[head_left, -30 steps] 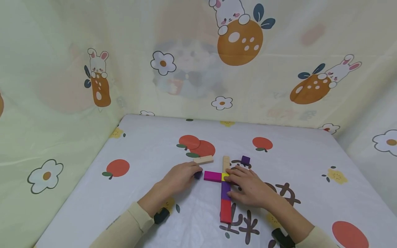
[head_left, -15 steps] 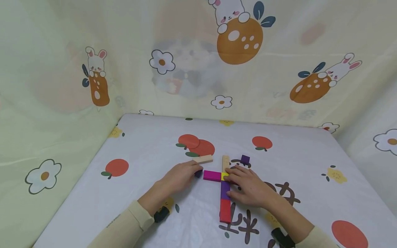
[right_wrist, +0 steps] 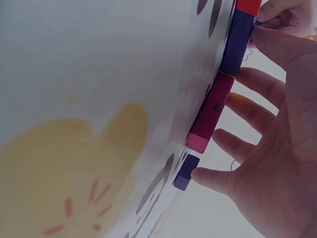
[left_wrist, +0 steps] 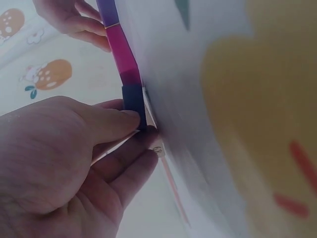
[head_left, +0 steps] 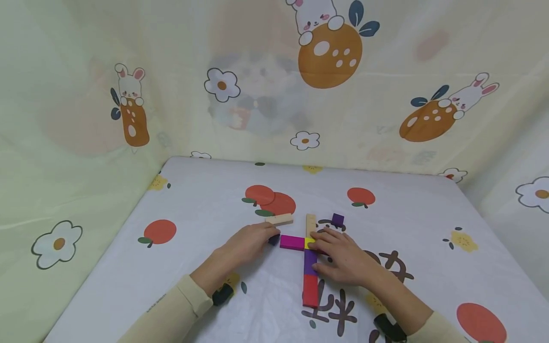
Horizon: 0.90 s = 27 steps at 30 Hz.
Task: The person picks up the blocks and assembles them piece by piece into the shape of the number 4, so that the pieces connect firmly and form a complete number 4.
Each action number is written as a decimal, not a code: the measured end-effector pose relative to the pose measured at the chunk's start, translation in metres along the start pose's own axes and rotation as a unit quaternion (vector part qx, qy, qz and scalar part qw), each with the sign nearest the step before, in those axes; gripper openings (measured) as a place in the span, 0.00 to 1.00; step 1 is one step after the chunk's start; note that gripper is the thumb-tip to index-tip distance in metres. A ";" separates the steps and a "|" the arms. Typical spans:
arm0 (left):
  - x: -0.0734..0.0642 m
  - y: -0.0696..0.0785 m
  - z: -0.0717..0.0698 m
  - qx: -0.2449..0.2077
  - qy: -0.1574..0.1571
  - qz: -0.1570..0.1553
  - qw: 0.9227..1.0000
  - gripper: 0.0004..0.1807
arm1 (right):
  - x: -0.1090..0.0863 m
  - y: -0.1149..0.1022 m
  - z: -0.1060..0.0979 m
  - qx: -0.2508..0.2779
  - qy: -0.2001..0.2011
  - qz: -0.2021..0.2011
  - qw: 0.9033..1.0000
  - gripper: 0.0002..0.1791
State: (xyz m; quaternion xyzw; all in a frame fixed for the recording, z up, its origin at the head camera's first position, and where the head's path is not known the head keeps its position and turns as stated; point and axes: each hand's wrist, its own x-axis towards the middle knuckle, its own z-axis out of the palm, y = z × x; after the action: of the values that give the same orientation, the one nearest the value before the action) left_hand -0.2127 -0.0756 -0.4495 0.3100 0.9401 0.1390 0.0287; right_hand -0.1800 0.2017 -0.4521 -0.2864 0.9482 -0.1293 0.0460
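Note:
Blocks lie end to end on the tablecloth as a cross. A yellow block (head_left: 308,243) is at the centre, pale wood (head_left: 310,225) beyond it, and magenta (head_left: 292,242) to its left. Purple (head_left: 310,262) then red (head_left: 310,290) run towards me. My left hand (head_left: 246,245) pinches a small dark blue block (left_wrist: 133,101) between thumb and fingers near the magenta block's left end. My right hand (head_left: 343,257) rests over the cross, fingertips on the yellow block and thumb at the purple. Another magenta block (right_wrist: 212,111), under the right hand, shows in the right wrist view.
A loose pale wooden block (head_left: 279,219) lies just beyond my left hand. A small purple block (head_left: 338,219) sits beyond my right hand. The white printed tablecloth (head_left: 206,200) meets hanging patterned curtains (head_left: 257,114) behind and at the sides.

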 end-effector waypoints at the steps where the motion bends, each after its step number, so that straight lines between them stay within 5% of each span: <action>1: 0.000 0.000 0.000 -0.001 -0.002 -0.002 1.000 0.19 | 0.000 0.000 0.000 0.000 -0.001 0.000 1.000 0.27; 27: 0.001 0.000 -0.003 0.052 -0.007 0.003 0.999 0.20 | 0.002 0.001 0.000 -0.013 -0.005 0.002 1.000 0.27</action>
State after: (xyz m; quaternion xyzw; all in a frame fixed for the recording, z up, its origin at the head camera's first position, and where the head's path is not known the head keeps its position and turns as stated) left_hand -0.2139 -0.0750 -0.4470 0.3152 0.9448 0.0879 0.0186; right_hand -0.1819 0.2019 -0.4520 -0.2861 0.9501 -0.1154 0.0468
